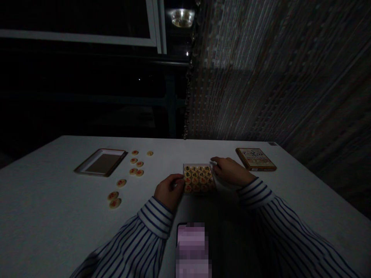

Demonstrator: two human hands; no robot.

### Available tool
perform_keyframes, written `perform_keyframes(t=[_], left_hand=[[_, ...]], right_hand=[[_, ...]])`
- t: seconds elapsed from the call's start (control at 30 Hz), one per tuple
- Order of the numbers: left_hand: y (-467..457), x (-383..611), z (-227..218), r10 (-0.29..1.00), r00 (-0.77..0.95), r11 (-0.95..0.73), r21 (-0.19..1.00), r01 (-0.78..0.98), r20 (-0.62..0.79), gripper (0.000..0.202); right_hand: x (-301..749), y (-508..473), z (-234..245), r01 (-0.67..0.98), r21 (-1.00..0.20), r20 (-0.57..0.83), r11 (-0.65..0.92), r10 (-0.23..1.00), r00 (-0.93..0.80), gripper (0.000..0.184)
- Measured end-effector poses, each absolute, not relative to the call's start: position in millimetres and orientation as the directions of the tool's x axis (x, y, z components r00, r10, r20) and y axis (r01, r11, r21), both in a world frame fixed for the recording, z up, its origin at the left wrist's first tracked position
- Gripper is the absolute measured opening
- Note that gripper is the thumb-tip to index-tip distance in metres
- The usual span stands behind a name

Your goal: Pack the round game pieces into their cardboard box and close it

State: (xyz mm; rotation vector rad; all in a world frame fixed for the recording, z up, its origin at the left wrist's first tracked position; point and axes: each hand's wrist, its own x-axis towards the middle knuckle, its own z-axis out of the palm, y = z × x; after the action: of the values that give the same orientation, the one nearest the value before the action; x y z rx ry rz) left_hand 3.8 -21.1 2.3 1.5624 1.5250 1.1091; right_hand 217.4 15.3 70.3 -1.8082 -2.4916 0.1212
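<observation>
Piece tray (pixel 197 165) mid-desk (pixel 58 216), 16 xiangqi pieces (pixel 195 180) showing, 4x4. Left grip (pixel 169 191) at its left wall, right grip (pixel 233 171) at far right corner; can't tell if either's clenched. 9 loose pieces (pixel 121 182) left, between left grip and 1 empty box half (pixel 102 163). 1 printed box (pixel 256 158) near desk's far right corner. 1 phone (pixel 191 249) between forearms.

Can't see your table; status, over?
Left hand at left edge of piece tray, right hand at right edge. Xiangqi pieces inside, four rows. Loose xiangqi pieces leftward; phone nearer body.
</observation>
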Motion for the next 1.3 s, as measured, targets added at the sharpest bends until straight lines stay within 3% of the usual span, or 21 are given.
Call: perform_keyframes(t=[0.2,0.67,0.93,1.17,1.3], left_hand=[[-22.2,-0.2,12.1,0.972,-0.095,-0.149,0.874,0.463,0.216,0.022],[-38.7,-26.5,41.9,0.943,-0.073,-0.234,0.802,0.55,0.325,0.023],[-63.8,-70.4,49.9,0.884,-0.025,-0.311,0.628,0.713,0.467,0.02],[-76.8,-118.5,50.1,0.826,-0.141,-0.211,0.531,0.821,0.546,0.025],[-76.9,-141.9,43.4,0.788,-0.142,-0.145,0.405,0.903,0.599,0.031]], right_hand=[[207.8,4.9,87.1,0.95,-0.127,0.075,0.286,0.958,-0.279,0.034],[180.5,-26.6,110.6,0.859,-0.228,0.217,0.459,0.884,-0.414,0.029],[154.5,-34.8,110.3,0.783,-0.291,0.25,0.55,0.834,-0.492,0.029],[126.6,-33.6,113.8,0.736,-0.263,0.227,0.624,0.781,-0.581,0.03],[107.7,-33.7,116.6,0.714,-0.227,0.218,0.663,0.749,-0.626,0.031]])
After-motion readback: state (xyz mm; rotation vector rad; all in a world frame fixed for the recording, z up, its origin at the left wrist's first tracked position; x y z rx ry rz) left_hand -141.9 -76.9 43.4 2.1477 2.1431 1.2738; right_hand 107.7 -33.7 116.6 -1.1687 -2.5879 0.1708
